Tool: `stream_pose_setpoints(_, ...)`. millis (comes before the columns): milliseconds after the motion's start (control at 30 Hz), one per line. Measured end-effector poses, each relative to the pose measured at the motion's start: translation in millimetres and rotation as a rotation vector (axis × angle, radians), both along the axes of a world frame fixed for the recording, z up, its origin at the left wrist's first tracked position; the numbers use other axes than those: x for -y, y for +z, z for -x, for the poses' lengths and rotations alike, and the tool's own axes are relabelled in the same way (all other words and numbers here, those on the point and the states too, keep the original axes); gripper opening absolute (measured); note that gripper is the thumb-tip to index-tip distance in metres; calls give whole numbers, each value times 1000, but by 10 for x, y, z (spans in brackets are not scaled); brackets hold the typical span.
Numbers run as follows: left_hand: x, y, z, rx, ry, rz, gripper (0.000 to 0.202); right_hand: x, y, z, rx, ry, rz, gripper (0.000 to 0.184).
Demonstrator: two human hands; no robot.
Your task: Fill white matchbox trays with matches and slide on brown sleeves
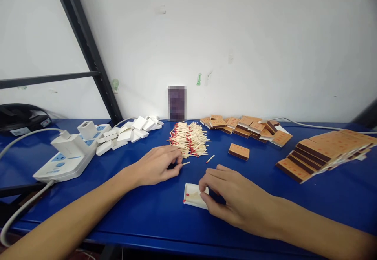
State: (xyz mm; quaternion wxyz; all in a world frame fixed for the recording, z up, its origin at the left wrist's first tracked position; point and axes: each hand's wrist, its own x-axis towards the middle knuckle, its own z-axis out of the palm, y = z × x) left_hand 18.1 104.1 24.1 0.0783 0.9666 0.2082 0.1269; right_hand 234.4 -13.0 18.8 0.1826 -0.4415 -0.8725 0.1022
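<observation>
My left hand rests on the blue table in front of the match pile, thumb and forefinger pinched on a match whose pale end sticks out. A small white matchbox tray lies near the table's front. Over its right end is my right hand, its thumb and forefinger closed on the tail of a match with its red head inside the tray. Another red match head shows at the tray's left corner. My right fingers hide the tray's right side.
Behind my hands is a large pile of red-tipped matches, with a loose match beside it. White trays are heaped left. Brown matchbox sleeves, a single sleeve and stacked sleeves lie right. A power strip stands far left.
</observation>
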Motion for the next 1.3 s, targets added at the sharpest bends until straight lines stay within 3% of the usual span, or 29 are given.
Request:
stream_pose_setpoints(200, 88, 61, -28, 114, -67, 129, 12, -5, -52, -12, 32, 87, -73, 15)
stream_pose_setpoints(467, 243, 15, -113, 160, -166, 251, 17, -155, -20, -164, -193, 52, -384, 9)
stream_pose_setpoints(600, 215, 46, -69, 157, -142, 204, 22, -254, -21, -230, -176, 9, -333, 10)
stream_pose_setpoints(733, 222, 76, -23, 94, -194, 161, 20, -341, -63, -301, 34, -143, -248, 15)
stream_pose_setpoints(967, 275, 84, -31, 18, -222, 241, 56, -430, -100, -425, 264, -213, -171, 16)
stream_pose_setpoints(1300, 289, 33, -111, -85, -198, 179, 23, -472, -179, -420, 316, -184, -174, 17)
